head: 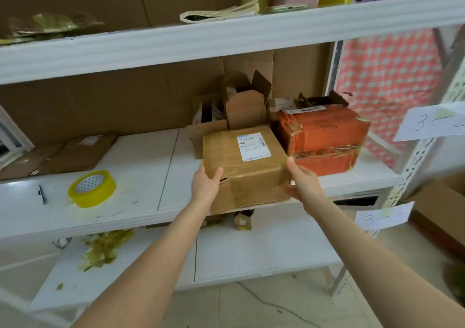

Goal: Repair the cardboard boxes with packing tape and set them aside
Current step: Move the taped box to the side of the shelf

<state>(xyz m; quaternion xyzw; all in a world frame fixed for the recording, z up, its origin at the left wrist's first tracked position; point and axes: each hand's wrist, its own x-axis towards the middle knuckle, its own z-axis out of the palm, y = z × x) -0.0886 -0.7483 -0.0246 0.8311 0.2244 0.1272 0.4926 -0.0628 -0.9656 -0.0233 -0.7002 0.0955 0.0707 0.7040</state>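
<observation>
On the far left of the white shelf (141,156), a yellow-tinted roll of clear packing tape (91,188) is lying flat, well apart from the work. Fetching it is going to take a long reach, and that would mean letting go on one side.

The left hand (205,183) is gripping the left face of the brown cardboard box (245,166), which is bearing a white shipping label. Its thumb is pressing beside a dark split in the front seam, and a harder squeeze there is likely to widen the tear. The box is sitting at the front of the shelf with its near bottom edge hanging over the lip, so a loosened hold could tip it to the floor.

The right hand (300,183) is clasping the right corner, thumb up along the edge and fingers curling underneath.

Just beside that hand, the battered orange cardboard box (324,139) is resting against the brown one. Pulling the brown box out sideways could drag it along or snag its peeling tape.
</observation>
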